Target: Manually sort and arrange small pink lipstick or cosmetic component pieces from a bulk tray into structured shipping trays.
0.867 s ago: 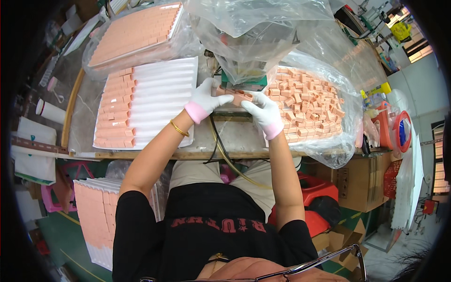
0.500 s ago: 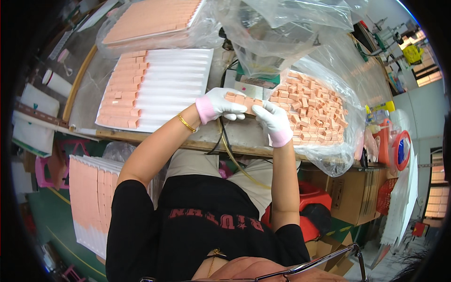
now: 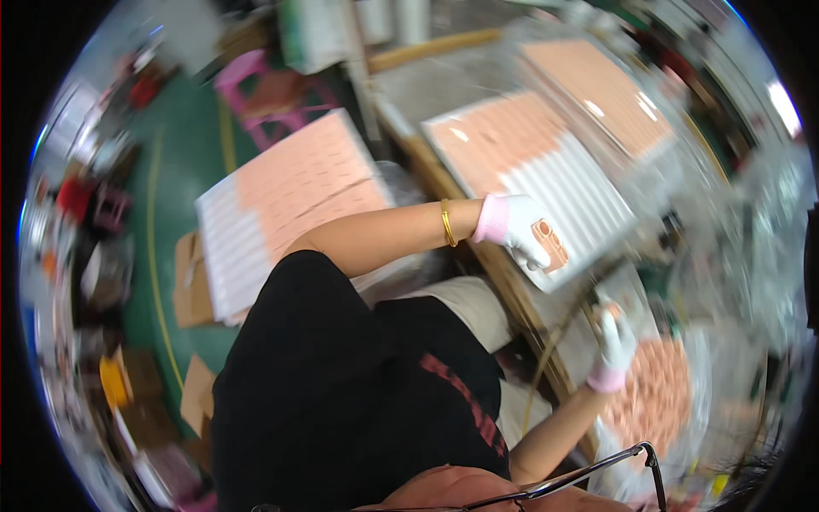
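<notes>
My left hand point(image 3: 522, 229), in a white glove with a pink cuff, closes on a short row of small peach blocks point(image 3: 550, 247) with round openings. It is above the near edge of a white ribbed tray point(image 3: 570, 205), partly covered by rows of peach blocks point(image 3: 503, 136). To its right, my gloved right hand point(image 3: 612, 346) is closed, with a small peach piece point(image 3: 610, 309) at its blurred fingertips. Right beside that hand lies a heap of loose peach blocks point(image 3: 653, 388) on clear plastic.
Another tray full of peach blocks point(image 3: 597, 94) sits in plastic at the back. Left of the wooden table edge point(image 3: 503, 273), a stack of trays point(image 3: 290, 209) stands low by my left arm. A pink stool point(image 3: 273, 94) is on the green floor, with cardboard boxes point(image 3: 141, 410) at far left.
The view has swung to the left. My hands, together on one row of blocks before, are now apart: the left one carries the row over to the tray, the right stays near the heap.
</notes>
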A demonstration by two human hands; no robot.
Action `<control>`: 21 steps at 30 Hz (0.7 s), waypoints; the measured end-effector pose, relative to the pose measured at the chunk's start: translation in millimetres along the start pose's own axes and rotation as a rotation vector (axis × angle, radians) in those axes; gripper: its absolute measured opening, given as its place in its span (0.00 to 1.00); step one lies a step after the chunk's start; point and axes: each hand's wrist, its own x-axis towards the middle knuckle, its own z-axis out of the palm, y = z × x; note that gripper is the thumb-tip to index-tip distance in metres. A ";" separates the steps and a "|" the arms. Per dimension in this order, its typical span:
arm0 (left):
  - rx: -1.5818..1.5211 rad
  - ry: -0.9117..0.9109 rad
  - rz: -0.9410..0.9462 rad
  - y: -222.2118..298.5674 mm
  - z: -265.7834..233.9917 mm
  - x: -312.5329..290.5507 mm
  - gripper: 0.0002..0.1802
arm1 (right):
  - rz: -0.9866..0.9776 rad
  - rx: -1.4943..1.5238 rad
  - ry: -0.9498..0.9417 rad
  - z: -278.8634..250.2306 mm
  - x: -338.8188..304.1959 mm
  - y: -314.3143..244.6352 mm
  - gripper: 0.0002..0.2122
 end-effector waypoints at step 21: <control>1.088 1.302 -1.132 -98.2 -156.2 -458.8 0.11 | 0.027 0.112 -0.478 112.9 41.2 -42.3 0.19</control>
